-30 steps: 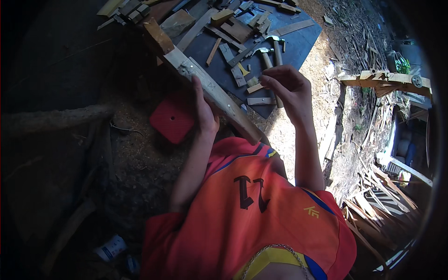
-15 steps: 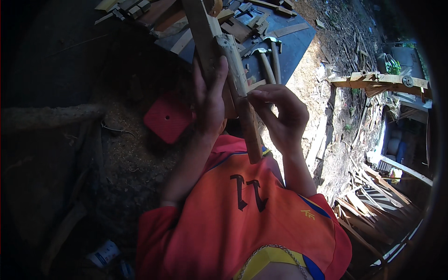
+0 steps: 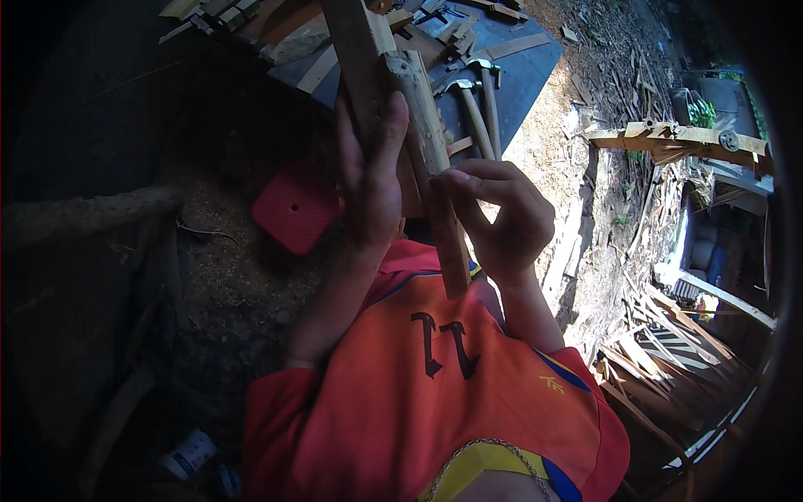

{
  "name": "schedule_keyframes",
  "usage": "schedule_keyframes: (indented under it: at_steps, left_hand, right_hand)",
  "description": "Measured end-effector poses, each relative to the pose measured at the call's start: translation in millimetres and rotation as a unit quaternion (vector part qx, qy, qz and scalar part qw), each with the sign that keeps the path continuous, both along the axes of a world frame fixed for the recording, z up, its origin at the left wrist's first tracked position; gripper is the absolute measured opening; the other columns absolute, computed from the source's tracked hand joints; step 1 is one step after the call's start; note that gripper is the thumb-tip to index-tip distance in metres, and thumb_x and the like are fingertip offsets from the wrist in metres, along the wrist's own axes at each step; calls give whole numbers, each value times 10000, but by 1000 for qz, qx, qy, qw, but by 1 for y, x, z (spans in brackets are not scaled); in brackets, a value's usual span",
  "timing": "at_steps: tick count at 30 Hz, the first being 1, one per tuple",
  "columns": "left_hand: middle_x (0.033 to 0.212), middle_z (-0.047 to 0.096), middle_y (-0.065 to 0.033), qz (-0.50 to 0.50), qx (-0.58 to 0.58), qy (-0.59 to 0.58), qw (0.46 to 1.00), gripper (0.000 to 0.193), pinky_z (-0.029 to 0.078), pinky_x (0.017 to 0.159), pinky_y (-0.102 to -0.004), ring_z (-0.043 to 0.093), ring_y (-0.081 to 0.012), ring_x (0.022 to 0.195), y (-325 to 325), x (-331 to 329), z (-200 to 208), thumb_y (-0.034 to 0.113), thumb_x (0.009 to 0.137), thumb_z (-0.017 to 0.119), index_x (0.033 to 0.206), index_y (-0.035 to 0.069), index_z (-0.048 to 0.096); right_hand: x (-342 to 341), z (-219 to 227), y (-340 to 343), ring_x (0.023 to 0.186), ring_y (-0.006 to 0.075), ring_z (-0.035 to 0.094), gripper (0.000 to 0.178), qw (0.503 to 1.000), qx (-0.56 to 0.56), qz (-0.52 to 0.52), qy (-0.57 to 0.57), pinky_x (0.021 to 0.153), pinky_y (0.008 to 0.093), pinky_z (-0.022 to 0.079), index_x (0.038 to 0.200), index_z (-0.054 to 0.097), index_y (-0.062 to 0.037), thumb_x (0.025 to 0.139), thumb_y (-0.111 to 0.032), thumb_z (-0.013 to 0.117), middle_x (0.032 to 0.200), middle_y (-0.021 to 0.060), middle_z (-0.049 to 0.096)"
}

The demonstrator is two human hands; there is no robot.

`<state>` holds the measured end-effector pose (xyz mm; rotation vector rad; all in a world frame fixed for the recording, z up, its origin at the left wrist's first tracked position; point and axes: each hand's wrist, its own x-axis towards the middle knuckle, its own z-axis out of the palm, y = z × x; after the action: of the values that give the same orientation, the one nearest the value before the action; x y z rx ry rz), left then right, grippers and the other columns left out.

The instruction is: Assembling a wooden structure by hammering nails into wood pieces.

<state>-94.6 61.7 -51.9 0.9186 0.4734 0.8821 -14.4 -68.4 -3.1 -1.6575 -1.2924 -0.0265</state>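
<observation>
In front of my chest is a joined wooden piece (image 3: 421,113), made of thick boards and tilted, with a narrow end pointing down at my shirt. My left hand (image 3: 376,188) grips it from the left, thumb lying along the face of the board. On the other side my right hand (image 3: 508,209) is closed in a pinch, thumb and forefinger touching the wood's right edge near a joint. Whatever sits between those fingertips is too small to make out. Two hammers (image 3: 475,121) with wooden handles lie beyond, on the dark table (image 3: 529,75).
Wood offcuts (image 3: 456,38) crowd the table. A red stool (image 3: 294,213) stands to the left on the shaded ground. At the right a wooden beam (image 3: 686,144) crosses above a pile of split wood strips (image 3: 661,351). A white container (image 3: 191,454) lies at lower left.
The pinched right fingertips have moved slightly down and left along the wood's edge. The left hand keeps its grip, and the view has shifted a little.
</observation>
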Motion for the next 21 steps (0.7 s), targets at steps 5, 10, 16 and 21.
schedule_keyframes:
  at_steps: [5,10,16,21]
  left_hand:
    - [1246,600,-141,-14,-3,7,1000,519,648,782,-390,691,-214,998,-3,3,1,384,1093,571,1483,91,392]
    - [1237,596,-136,-23,-38,-4,999,512,653,774,-393,691,-219,997,-7,5,4,380,1094,570,1484,100,393]
    - [1249,589,-133,-46,-91,-17,995,504,663,776,-415,689,-230,1007,-15,2,20,375,1099,560,1490,111,385]
    - [1259,581,-135,-57,-119,-19,991,502,664,774,-421,683,-229,1036,-19,-2,25,368,1098,564,1493,117,381]
  right_hand:
    - [3,-6,-4,835,233,750,260,999,24,-3,-29,662,309,598,1011,756,-37,785,20,871,985,125,763]
    - [5,-7,-5,806,240,739,285,998,43,11,-33,661,313,571,1004,755,-34,750,9,878,963,117,761]
    - [-1,-10,-7,794,258,732,291,997,47,-8,-61,685,335,568,996,758,-40,734,-8,882,965,124,767]
    - [-3,-3,-6,792,262,731,274,995,47,-5,-93,684,335,577,968,755,-44,731,-2,885,970,114,769]
